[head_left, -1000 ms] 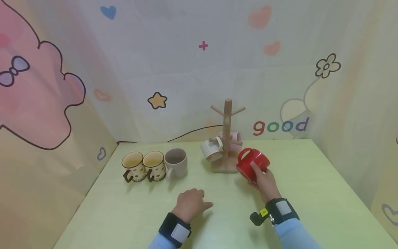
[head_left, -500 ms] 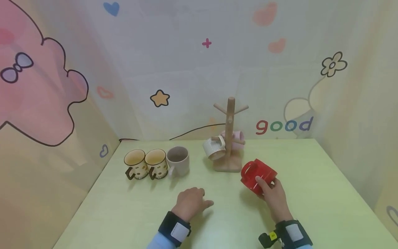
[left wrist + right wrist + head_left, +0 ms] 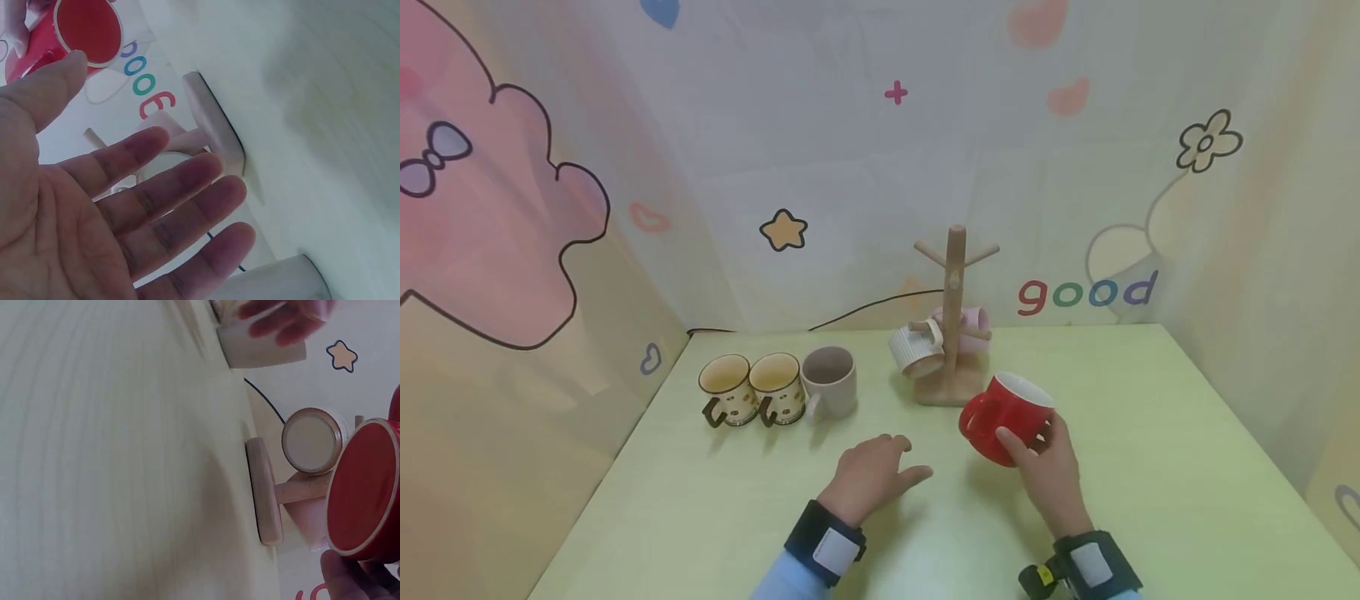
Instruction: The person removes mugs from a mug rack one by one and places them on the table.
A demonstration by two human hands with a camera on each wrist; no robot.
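Observation:
My right hand (image 3: 1047, 471) grips a red mug (image 3: 1011, 421) by its body, above the table in front of the rack. The mug tilts, its white-lined mouth facing up and right, its red handle (image 3: 976, 417) to the left. In the right wrist view its red base (image 3: 361, 487) shows a pale ring. My left hand (image 3: 868, 479) hovers left of the mug, holding nothing; in the left wrist view its fingers (image 3: 181, 215) are spread and nearly straight. A wooden mug rack (image 3: 953, 308) carries a white ribbed mug (image 3: 916, 350) and a pink mug (image 3: 976, 329) on its lower pegs.
Two cream patterned mugs (image 3: 727, 392) with brown handles and a grey mug (image 3: 831, 387) stand in a row at the back left of the pale green table (image 3: 700, 533). A printed curtain (image 3: 850, 167) hangs behind the table.
My right hand has drawn the red mug back from the rack and turned it, so its mouth now shows. My left hand has shifted slightly forward and right, its thumb extended.

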